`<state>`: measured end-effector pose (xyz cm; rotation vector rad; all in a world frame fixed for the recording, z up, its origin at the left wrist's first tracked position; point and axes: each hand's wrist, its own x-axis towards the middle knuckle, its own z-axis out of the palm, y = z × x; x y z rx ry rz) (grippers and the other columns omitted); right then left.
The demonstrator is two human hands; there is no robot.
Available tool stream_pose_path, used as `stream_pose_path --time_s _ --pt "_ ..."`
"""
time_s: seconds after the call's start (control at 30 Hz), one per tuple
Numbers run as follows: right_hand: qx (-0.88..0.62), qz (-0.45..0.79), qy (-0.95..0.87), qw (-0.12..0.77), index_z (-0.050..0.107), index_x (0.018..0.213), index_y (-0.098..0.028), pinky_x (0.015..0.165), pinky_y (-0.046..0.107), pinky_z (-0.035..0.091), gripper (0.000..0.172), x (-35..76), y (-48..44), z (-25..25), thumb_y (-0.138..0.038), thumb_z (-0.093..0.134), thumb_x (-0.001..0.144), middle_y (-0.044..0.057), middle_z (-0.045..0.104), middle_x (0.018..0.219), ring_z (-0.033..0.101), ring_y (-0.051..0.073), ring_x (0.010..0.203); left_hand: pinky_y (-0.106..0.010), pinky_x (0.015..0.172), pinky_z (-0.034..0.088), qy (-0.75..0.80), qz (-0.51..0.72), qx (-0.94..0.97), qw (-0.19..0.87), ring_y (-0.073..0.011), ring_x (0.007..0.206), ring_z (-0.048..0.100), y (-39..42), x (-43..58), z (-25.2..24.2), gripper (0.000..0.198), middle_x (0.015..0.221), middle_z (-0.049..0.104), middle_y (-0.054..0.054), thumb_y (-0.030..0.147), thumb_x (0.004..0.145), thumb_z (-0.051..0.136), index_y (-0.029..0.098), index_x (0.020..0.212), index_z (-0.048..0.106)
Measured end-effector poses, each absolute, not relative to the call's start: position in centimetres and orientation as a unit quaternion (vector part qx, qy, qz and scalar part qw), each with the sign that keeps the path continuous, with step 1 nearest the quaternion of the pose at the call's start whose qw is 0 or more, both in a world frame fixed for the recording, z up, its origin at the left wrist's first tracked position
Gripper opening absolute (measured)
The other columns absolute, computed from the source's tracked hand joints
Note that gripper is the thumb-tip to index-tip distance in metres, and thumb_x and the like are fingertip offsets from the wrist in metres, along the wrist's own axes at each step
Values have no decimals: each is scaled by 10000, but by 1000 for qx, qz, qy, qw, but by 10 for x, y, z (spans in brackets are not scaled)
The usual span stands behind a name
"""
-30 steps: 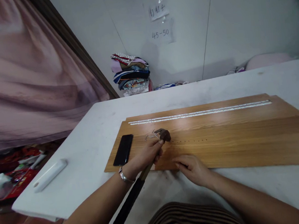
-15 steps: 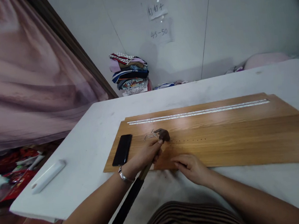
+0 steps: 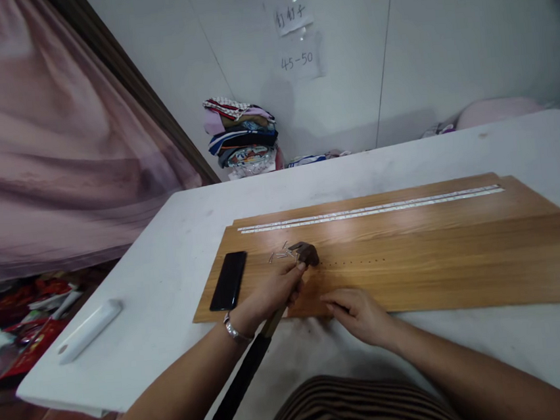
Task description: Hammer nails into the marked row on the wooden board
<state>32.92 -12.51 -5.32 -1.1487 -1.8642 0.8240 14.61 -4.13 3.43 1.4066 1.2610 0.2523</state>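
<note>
My left hand [image 3: 287, 283] is closed round the upper handle of a claw hammer [image 3: 307, 253], close below its head. The head is low over the wooden board [image 3: 443, 260], at the left end of a row of small dark dots [image 3: 350, 262] that look like nail heads. The hammer's black grip runs back under my left forearm. My right hand [image 3: 353, 308] rests at the board's near edge, thumb and forefinger slightly apart, and nothing shows between them; its other fingers are partly hidden. Several loose nails [image 3: 281, 255] lie just left of the hammer head.
A black phone [image 3: 228, 281] lies on the board's left end. Two pale measuring strips [image 3: 369, 212] run along its far side. A white elongated object [image 3: 89, 330] lies on the white table [image 3: 165, 247] to the left. Folded clothes [image 3: 243, 134] are stacked by the wall.
</note>
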Motion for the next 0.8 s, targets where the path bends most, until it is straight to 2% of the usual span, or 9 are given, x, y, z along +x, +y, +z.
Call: stream_pose_path --time_s 0.2,0.37,0.63,0.8 --pt "-450 332 -731 391 720 1033 -214 727 294 516 266 329 -125 -55 -187 483 915 62 755 934 692 188 822 -190 416 365 535 113 600 584 -65 459 438 -40 146 39 434 632 492 41 587 845 477 170 937 550" --pt "-455 329 -730 390 725 1012 -194 698 289 507 258 329 -125 -56 -181 489 909 64 750 884 686 189 784 -183 403 345 543 121 591 584 -56 443 419 -39 144 41 441 620 493 44 603 832 487 168 893 529" --pt "-444 322 -735 398 713 1048 -194 729 297 521 259 330 -125 -56 -185 492 913 71 755 936 696 193 823 -196 416 354 539 111 609 571 -67 442 433 -40 143 32 452 605 493 42 598 851 454 160 891 555" --pt "-447 313 -737 399 719 1032 -198 751 311 531 261 328 -124 -59 -183 487 913 75 760 943 704 199 839 -202 423 359 541 105 611 569 -77 445 448 -39 144 33 479 603 497 40 608 855 444 157 959 565"
